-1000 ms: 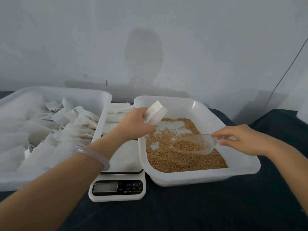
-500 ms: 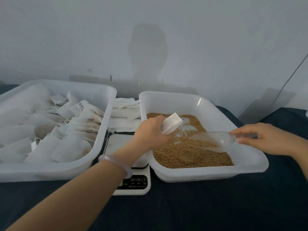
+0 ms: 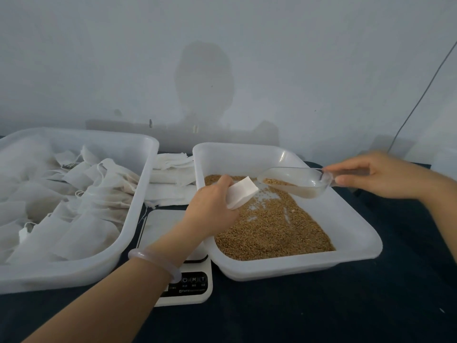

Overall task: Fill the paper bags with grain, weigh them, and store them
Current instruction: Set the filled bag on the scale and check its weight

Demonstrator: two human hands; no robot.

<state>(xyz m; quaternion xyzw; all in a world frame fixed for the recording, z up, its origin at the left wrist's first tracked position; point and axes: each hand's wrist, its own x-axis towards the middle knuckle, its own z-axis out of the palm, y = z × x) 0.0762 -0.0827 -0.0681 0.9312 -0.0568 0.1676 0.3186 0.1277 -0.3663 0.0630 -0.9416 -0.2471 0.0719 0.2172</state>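
Grips a small paper bag (image 3: 243, 191) in the left hand (image 3: 212, 206), mouth turned up and to the right, above the grain (image 3: 272, 231) in the grain tray (image 3: 346, 263) on the right half of the dark worktop (image 3: 296, 315). Pinches the handle of a clear scoop (image 3: 296, 180) with the right hand (image 3: 378, 177); holds it over the tray's far side, part-filled with grain, lip just beside the bag. Between the trays, near the front edge: a white scale (image 3: 158, 226), partly under the left forearm. Behind it, a stack of flat bags (image 3: 173, 179). At the left edge, a second tray (image 3: 74, 276) heaped with white bags.

Pale bangle (image 3: 155, 264), bare forearms
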